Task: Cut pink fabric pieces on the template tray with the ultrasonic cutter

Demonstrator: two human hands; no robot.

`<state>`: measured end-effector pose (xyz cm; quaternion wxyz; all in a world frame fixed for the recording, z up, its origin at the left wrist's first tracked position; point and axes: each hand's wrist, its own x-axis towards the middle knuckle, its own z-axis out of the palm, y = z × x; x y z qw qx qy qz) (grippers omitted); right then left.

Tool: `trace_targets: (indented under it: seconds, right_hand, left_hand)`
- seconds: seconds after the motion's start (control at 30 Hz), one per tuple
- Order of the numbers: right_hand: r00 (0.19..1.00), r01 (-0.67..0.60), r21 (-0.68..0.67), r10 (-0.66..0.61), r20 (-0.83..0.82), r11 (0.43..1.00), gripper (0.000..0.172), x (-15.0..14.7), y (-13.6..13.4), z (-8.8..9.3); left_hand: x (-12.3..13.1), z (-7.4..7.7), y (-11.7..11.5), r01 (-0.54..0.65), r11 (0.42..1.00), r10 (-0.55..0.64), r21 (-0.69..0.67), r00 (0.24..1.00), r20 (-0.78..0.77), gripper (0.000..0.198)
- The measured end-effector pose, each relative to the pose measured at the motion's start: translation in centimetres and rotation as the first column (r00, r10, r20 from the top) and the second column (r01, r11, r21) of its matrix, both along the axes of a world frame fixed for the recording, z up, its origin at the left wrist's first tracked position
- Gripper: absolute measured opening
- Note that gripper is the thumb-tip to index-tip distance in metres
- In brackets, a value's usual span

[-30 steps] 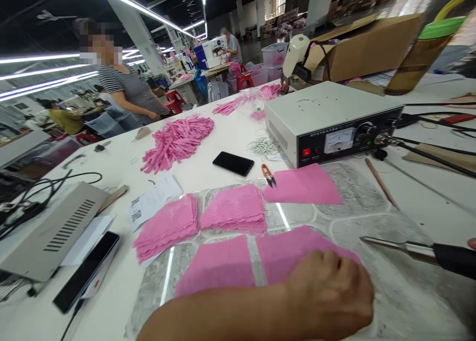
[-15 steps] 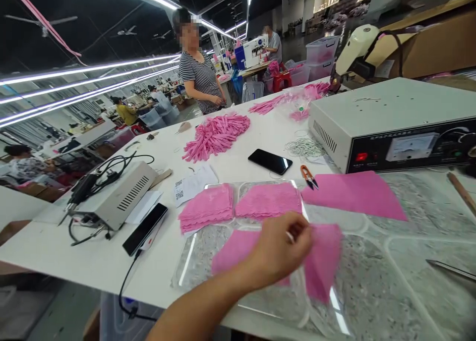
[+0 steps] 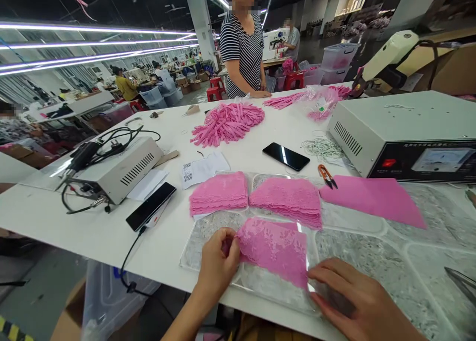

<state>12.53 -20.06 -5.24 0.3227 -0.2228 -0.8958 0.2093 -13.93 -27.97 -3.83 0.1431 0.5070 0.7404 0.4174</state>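
Observation:
A pink lace piece (image 3: pixel 277 247) lies on the clear plate (image 3: pixel 372 261) at the table's near edge. My left hand (image 3: pixel 217 264) pinches its left end, fingers closed on the lace. At the piece's right corner my right hand (image 3: pixel 353 294) lies flat on the plate, fingers stretched out. Two stacks of pink lace (image 3: pixel 219 195) (image 3: pixel 288 199) sit just behind, with a plain pink sheet (image 3: pixel 372 199) to their right. A metal tool tip (image 3: pixel 461 281) rests on the plate at the far right.
A white control box (image 3: pixel 405 128) stands at the right, another box with cables (image 3: pixel 119 170) at the left. Orange snips (image 3: pixel 327 176), a black phone (image 3: pixel 285 156), rubber bands (image 3: pixel 323 147) and a heap of pink strips (image 3: pixel 228 123) lie behind. A person in a striped shirt (image 3: pixel 243 46) stands across the table.
The view has swung left. My left hand lifted a lace piece, carried it left and now pinches its left end on the plate. My right hand has come in flat, without the tool.

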Motion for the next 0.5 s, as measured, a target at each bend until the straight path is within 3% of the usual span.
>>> trace_targets:
  seconds: [0.13, 0.3, 0.5]
  right_hand:
    - [0.995, -0.085, 0.085, 0.081, 0.051, 0.993, 0.017, -2.5, 0.3, 0.1]
    - [0.992, -0.127, 0.142, 0.124, 0.027, 0.982, 0.022, -2.3, 1.0, -0.5]
    - [0.994, -0.104, 0.202, 0.096, 0.048, 0.974, 0.023, -2.1, 2.3, 0.3]
  left_hand:
    - [-0.4, -0.8, -0.9, -0.016, 0.998, 0.025, 0.068, 0.990, -0.142, 0.010]
    - [-0.7, -1.6, -1.8, 0.005, 0.995, 0.022, 0.099, 0.964, -0.263, 0.010]
    - [-0.3, -1.8, -2.5, 0.023, 0.996, 0.009, 0.084, 0.932, -0.361, 0.012]
